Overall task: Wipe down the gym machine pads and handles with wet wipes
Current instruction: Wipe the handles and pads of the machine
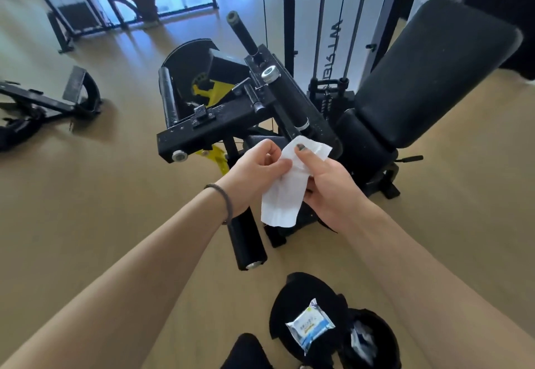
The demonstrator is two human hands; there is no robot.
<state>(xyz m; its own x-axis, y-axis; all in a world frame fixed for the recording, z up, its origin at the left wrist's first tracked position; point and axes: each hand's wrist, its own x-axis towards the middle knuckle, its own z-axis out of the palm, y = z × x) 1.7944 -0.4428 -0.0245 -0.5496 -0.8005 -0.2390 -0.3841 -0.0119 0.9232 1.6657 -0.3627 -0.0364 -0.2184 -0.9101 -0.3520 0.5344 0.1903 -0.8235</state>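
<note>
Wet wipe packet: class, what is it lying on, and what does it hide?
The wet wipe packet lies on a round black bag on the wooden floor. The bag's surface directly beneath the packet is covered, so nothing there can be seen.

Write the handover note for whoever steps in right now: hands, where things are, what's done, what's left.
Left hand and right hand both pinch one white wet wipe, held in the air in front of the machine. The wipe pack lies on a black bag below. The wipe is touching nothing yet. Left: back pad, roller pads, handles.
</note>
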